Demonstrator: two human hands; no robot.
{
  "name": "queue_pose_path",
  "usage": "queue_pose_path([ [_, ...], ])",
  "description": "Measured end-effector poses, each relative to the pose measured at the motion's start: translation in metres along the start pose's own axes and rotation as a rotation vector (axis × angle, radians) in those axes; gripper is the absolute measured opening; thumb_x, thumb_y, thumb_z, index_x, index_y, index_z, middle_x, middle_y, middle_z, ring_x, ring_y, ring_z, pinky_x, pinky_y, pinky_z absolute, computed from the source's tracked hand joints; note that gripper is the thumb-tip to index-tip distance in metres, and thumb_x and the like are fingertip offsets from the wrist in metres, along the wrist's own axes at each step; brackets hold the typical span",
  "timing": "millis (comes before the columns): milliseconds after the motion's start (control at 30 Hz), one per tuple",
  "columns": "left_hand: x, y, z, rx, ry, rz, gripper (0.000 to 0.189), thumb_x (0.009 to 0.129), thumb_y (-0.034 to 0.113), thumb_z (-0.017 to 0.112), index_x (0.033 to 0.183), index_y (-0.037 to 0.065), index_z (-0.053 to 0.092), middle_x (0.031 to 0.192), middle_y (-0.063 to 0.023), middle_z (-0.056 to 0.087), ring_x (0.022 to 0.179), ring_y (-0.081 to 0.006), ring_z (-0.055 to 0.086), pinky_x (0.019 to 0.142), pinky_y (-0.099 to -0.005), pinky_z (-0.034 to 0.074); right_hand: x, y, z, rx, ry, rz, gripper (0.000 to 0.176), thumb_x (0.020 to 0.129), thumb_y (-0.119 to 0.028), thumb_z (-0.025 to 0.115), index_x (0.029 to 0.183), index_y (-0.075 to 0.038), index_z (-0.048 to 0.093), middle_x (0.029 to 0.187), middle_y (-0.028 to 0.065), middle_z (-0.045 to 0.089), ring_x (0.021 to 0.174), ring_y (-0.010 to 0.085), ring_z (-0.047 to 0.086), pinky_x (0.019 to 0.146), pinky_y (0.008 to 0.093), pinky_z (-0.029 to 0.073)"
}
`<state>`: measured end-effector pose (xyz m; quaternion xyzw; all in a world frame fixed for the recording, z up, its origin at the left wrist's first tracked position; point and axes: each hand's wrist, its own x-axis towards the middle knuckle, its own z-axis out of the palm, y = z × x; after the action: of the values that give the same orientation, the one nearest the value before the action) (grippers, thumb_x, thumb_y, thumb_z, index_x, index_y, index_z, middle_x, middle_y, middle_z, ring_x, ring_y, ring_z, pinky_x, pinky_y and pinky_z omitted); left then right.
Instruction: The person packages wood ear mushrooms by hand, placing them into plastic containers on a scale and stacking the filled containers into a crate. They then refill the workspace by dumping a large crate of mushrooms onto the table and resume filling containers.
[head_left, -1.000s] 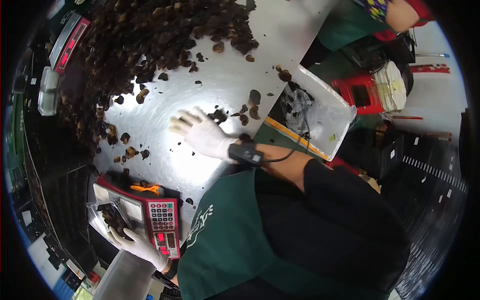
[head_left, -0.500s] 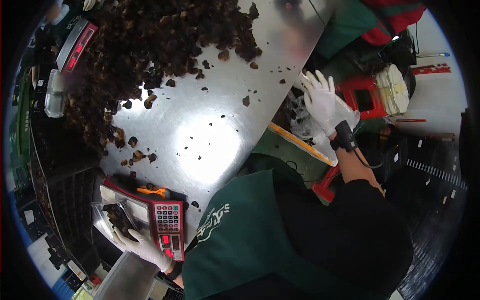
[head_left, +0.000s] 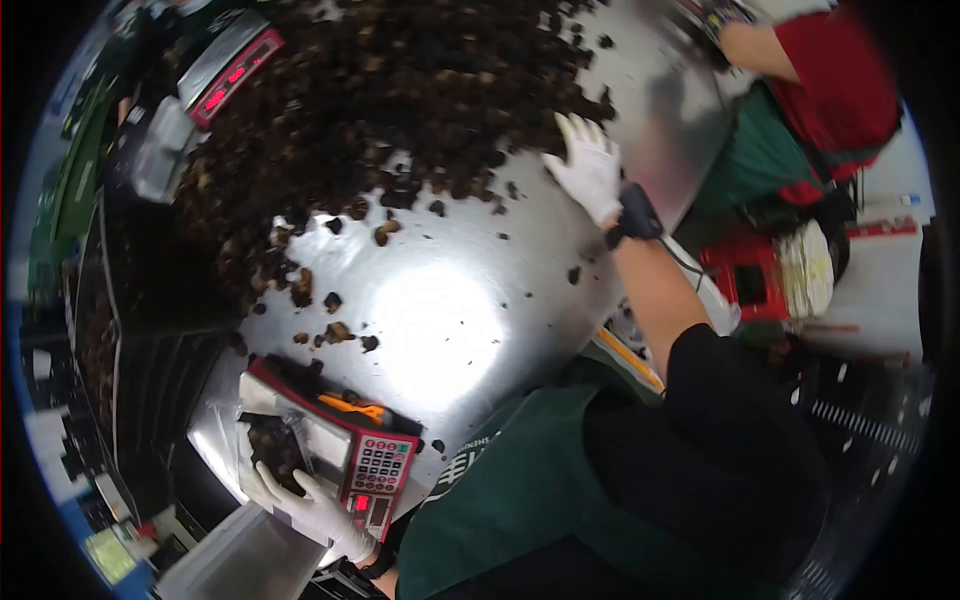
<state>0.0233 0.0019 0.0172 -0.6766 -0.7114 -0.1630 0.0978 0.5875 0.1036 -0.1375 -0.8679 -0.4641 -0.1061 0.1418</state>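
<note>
My left hand (head_left: 318, 512), in a white glove, is at the near end of a clear plastic box (head_left: 272, 445), thumb and fingers at its edges. Dark dried pieces, mushroom-like, lie in that box, which stands on the plate of a red weighing scale (head_left: 385, 455) with a lit red display. Part of the box's outer side is hidden. Over the metal table (head_left: 540, 235), my right hand (head_left: 588, 172) reaches out with fingers spread, holding nothing. Its fingertips are at the edge of a large heap of the dark pieces (head_left: 400, 95).
Orange-handled scissors (head_left: 352, 408) lie beside the scale. A second scale (head_left: 235, 75) and clear boxes (head_left: 165, 150) are at the upper left. A black crate (head_left: 170, 400) stands at the left. Another person's arm (head_left: 765, 50) is at the upper right, near a red stool (head_left: 745, 275).
My right hand has moved from above the white box beside the table onto the table by the heap. My left hand stays at the plastic box. The camera view has shifted.
</note>
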Motion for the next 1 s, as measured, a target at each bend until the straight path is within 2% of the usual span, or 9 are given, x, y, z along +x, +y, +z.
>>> queue_pose_path([
  [133,-0.004,-0.019,0.011,-0.220,0.095,-0.230,0.054,0.097,0.016,0.056,0.146,0.000,0.040,0.156,-0.0200,0.033,0.144,-0.0376,0.032,0.118,-0.0439,0.026,0.001,0.023,-0.001,-0.062,0.002,-0.040,0.069,0.085,-0.047,0.065,0.144,-0.017,0.048,0.150,0.0041,0.047,0.141,0.0280,0.038,0.109,0.0499,0.034],
  [233,-0.006,-0.023,0.006,-0.119,0.082,-0.191,0.069,0.080,0.001,0.058,0.146,0.002,0.042,0.153,-0.0215,0.037,0.141,-0.0389,0.036,0.115,-0.0454,0.030,0.002,0.031,0.013,-0.064,0.005,-0.110,0.064,0.091,-0.043,0.060,0.144,-0.011,0.046,0.152,0.0059,0.045,0.141,0.0296,0.037,0.110,0.0511,0.034],
  [333,-0.004,-0.020,0.009,-0.164,0.146,-0.164,0.076,0.071,-0.006,0.057,0.146,0.002,0.042,0.149,-0.0220,0.042,0.138,-0.0404,0.040,0.113,-0.0459,0.032,0.013,0.043,0.034,0.097,-0.033,-0.078,0.071,0.081,-0.028,0.070,0.144,-0.008,0.044,0.152,0.0162,0.041,0.140,0.0363,0.037,0.113,0.0482,0.033],
  [500,-0.012,-0.015,0.012,-0.194,0.108,-0.293,0.080,0.069,-0.012,0.052,0.146,-0.001,0.039,0.148,-0.0239,0.040,0.139,-0.0415,0.037,0.115,-0.0460,0.028,0.006,-0.062,-0.044,0.383,0.261,-0.315,0.072,0.067,-0.013,0.070,0.136,-0.008,0.053,0.141,0.0233,0.050,0.130,0.0407,0.047,0.107,0.0472,0.039],
  [633,-0.012,-0.010,0.009,-0.190,0.155,-0.270,0.080,0.069,-0.011,0.053,0.147,0.000,0.038,0.149,-0.0234,0.039,0.139,-0.0412,0.036,0.115,-0.0453,0.027,0.037,-0.156,-0.036,0.413,0.036,-0.543,0.068,0.069,-0.026,0.073,0.134,-0.015,0.056,0.144,0.0149,0.048,0.135,0.0318,0.041,0.102,0.0523,0.036],
  [700,-0.013,-0.010,0.007,-0.164,0.169,-0.256,0.073,0.076,-0.008,0.053,0.147,0.000,0.038,0.149,-0.0233,0.039,0.139,-0.0407,0.037,0.115,-0.0470,0.027,0.058,-0.189,-0.008,0.195,-0.050,-0.489,0.069,0.077,-0.040,0.072,0.142,-0.025,0.051,0.154,0.0101,0.040,0.141,0.0315,0.035,0.112,0.0621,0.028],
  [800,-0.021,0.005,-0.004,-0.175,0.195,-0.218,0.063,0.085,-0.004,0.053,0.146,-0.002,0.040,0.147,-0.0234,0.041,0.138,-0.0404,0.038,0.115,-0.0475,0.027,0.079,-0.198,0.016,0.127,-0.184,-0.404,0.073,0.074,-0.048,0.073,0.141,-0.027,0.052,0.155,0.0116,0.038,0.140,0.0321,0.037,0.107,0.0656,0.033],
  [867,-0.029,0.009,-0.001,-0.185,0.222,-0.144,0.055,0.089,-0.003,0.055,0.142,-0.004,0.043,0.145,-0.0237,0.044,0.134,-0.0411,0.043,0.113,-0.0477,0.032,0.074,-0.194,0.024,0.254,-0.266,-0.473,0.075,0.072,-0.050,0.073,0.140,-0.026,0.052,0.149,0.0127,0.045,0.132,0.0337,0.046,0.102,0.0538,0.043],
  [1000,-0.051,0.052,0.015,-0.345,0.188,0.086,0.056,0.079,-0.013,0.054,0.134,-0.004,0.052,0.134,-0.0231,0.054,0.125,-0.0413,0.052,0.106,-0.0471,0.041,0.031,-0.171,-0.009,0.254,-0.398,-0.635,0.080,0.076,-0.050,0.071,0.147,-0.024,0.045,0.147,0.0200,0.045,0.130,0.0356,0.048,0.097,0.0519,0.046],
])
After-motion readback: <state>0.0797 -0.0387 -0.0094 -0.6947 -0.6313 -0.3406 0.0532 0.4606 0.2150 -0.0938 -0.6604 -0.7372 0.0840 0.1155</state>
